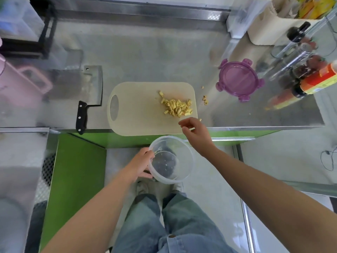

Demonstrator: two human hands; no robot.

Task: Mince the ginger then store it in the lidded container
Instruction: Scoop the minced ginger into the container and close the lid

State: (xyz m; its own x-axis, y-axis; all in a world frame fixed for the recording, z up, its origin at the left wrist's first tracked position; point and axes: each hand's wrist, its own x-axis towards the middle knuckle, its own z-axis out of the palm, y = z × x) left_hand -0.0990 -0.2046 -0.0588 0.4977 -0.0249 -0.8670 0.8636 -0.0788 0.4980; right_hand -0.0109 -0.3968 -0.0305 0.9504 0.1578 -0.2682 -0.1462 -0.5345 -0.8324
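Note:
A pile of chopped yellow ginger (176, 106) lies on the right part of the beige cutting board (138, 114). My left hand (141, 164) grips the rim of a clear round container (171, 159), held below the counter's front edge. My right hand (194, 131) hovers at the board's near right corner, fingers curled, with a few ginger bits pinched in them. The purple lid (238, 80) lies on the counter to the right. A cleaver (91, 95) with a black handle rests left of the board.
Sauce bottles (310, 83) lie and stand at the right edge of the steel counter. A pink pitcher (20, 84) sits at far left. Loose ginger bits (205, 99) lie on the counter beside the board. My legs and shoes are below.

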